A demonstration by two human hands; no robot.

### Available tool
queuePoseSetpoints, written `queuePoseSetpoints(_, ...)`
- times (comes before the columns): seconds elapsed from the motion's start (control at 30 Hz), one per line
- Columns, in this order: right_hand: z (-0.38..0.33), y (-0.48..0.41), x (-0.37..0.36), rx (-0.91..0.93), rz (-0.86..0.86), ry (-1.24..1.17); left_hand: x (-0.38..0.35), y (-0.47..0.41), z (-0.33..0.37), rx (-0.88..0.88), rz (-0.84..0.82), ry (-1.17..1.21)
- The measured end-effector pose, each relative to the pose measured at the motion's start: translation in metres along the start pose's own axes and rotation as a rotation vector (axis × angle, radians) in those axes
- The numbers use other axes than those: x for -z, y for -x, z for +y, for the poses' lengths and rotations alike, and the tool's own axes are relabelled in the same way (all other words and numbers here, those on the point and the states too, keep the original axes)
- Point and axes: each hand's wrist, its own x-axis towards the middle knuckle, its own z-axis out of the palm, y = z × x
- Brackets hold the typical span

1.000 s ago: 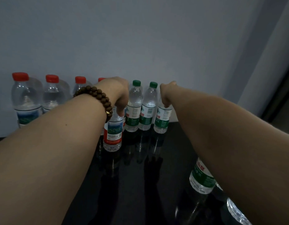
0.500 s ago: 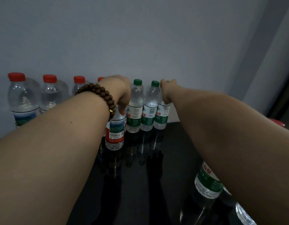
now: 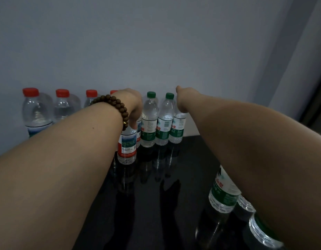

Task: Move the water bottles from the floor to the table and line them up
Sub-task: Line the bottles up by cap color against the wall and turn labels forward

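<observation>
Black table, bottle row along its far edge: my left hand grips the red-label bottle by its neck, best eased upright into line without knocking neighbours; my right hand covers the end green-label bottle, fingers hidden, grip not determinable.

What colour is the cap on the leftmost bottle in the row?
Red cap, head view.

The right hand has nudged its green-labelled bottle back — seemingly level with the row.
</observation>
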Motion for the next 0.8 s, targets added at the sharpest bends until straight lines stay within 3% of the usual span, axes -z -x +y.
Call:
queuePoseSetpoints(0.23,-0.053,0.07,0.023,0.217,-0.108,0.005,0.006,0.041,-0.01,0.022,-0.07,0.037)
queuePoseSetpoints(0.4,-0.109,0.149,-0.01,0.417,-0.316,0.042,0.0,0.096,-0.027,0.039,-0.1,0.033)
queuePoseSetpoints(0.53,-0.147,0.202,-0.04,0.569,-0.371,0.012,-0.007,0.147,-0.043,0.085,-0.124,0.129)
queuePoseSetpoints(0.67,-0.16,0.242,-0.044,0.561,-0.396,-0.177,-0.012,0.19,-0.056,0.134,-0.137,0.21)
queuePoseSetpoints(0.8,-0.131,0.255,-0.015,0.502,-0.274,-0.244,-0.012,0.223,-0.056,0.141,-0.098,0.221)
